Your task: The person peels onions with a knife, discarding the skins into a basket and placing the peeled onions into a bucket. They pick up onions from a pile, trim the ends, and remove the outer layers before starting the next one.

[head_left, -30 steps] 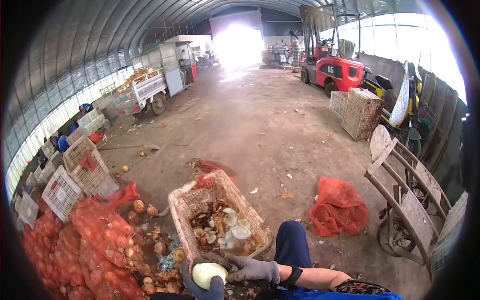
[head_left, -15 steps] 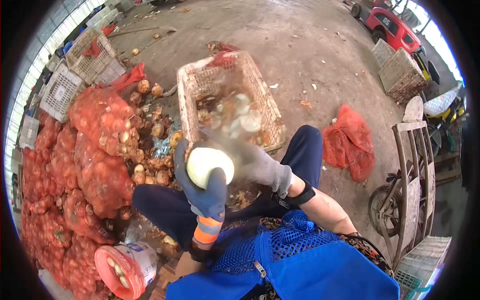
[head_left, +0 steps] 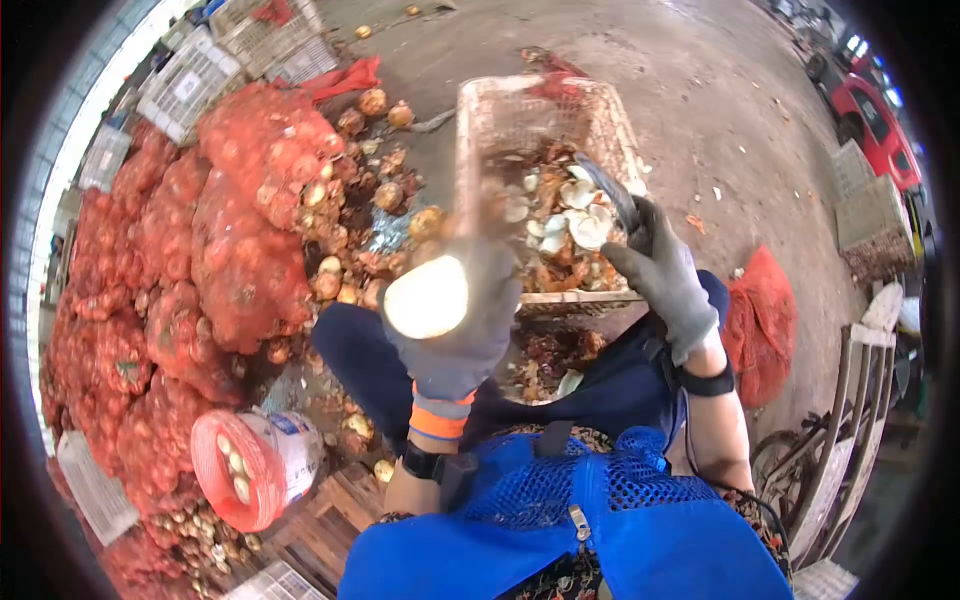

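A peeled white onion is gripped in my gloved left hand, which is blurred by motion. My right hand, in a grey glove, is closed around a knife whose dark blade points up and left over the crate. This dirty white plastic crate stands in front of my knees. Inside it lie white onion pieces and brown skins. The onion is left of the crate's near corner, apart from the blade.
Red mesh sacks of onions are piled at the left, with loose onions beside them. A bucket lined with red mesh holds peeled onions at lower left. An empty-looking red mesh bag and a wooden handcart are on the right.
My hands have moved apart: the right hand with the knife went right, away from the onion. The left hand still holds the onion and has turned. The camera view has shifted left.
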Demonstrator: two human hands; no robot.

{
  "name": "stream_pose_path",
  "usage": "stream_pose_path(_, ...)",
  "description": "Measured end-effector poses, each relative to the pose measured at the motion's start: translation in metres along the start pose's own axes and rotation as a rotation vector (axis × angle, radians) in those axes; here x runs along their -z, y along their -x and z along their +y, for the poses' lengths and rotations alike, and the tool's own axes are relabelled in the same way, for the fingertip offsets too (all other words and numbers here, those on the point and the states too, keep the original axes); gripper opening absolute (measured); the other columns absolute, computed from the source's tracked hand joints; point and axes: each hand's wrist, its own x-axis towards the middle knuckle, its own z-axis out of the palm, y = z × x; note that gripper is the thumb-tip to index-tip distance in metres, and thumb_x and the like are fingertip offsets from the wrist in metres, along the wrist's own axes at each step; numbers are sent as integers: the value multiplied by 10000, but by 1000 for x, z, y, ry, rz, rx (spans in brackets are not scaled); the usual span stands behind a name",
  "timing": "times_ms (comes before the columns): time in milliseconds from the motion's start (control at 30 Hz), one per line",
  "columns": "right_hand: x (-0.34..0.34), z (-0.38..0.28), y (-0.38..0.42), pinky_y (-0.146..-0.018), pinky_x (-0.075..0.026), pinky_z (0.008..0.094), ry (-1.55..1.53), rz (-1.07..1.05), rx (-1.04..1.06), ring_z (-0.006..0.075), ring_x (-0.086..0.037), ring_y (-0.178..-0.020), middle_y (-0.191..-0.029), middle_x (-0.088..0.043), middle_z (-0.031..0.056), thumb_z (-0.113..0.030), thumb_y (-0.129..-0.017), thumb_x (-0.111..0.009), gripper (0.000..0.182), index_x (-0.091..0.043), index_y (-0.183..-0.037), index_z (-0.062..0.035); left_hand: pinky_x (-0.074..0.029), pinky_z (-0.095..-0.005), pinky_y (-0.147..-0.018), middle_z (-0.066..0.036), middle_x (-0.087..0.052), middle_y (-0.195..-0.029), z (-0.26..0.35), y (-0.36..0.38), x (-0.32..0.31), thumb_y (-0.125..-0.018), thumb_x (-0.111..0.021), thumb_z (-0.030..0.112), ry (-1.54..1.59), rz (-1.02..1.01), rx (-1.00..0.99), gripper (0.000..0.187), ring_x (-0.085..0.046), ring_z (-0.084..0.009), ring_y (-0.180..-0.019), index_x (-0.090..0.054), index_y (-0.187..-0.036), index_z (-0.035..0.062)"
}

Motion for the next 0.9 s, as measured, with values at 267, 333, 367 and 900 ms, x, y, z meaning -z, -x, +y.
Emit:
stream_pose_path(267,-33,80,-17,-510,-461,204,-1157,-379,-591,95,-579,-644,-840,-622,37,-238,-892,-544,223,-584,-1030,-68,-430,-452,-984,-150,-480,-1297,63,23,2,-840,-459,581,85,-221,-219,688,-460,-339,-1201,-446,-1292,63)
stream_pose_path(333,-46,129,-35,-511,-479,222,-1179,-357,-758,128,-612,-653,-784,-631,41,-238,-915,-539,158,-578,-967,-93,-426,-435,-981,-126,-510,-1243,107,59,7,-827,-502,538,-49,-143,-409,640,-485,-308,-1160,-463,-1273,81)
stream_pose_path(367,-51,148,-37,-514,-484,230,-1168,-320,-738,130,-615,-660,-785,-630,42,-230,-919,-540,151,-579,-979,-97,-424,-427,-980,-114,-526,-1216,131,83,10,-821,-523,517,-138,-92,-505,617,-498,-293,-1140,-471,-1264,90)
stream_pose_path(900,-116,106,-20,-555,-495,268,-579,-46,-548,126,-535,-662,-904,-520,67,21,-784,-538,515,-381,-1270,-42,-377,-436,-1023,-104,-477,-1301,320,253,102,-908,-515,411,-705,1010,-1132,514,-466,-304,-1196,-400,-1372,223)
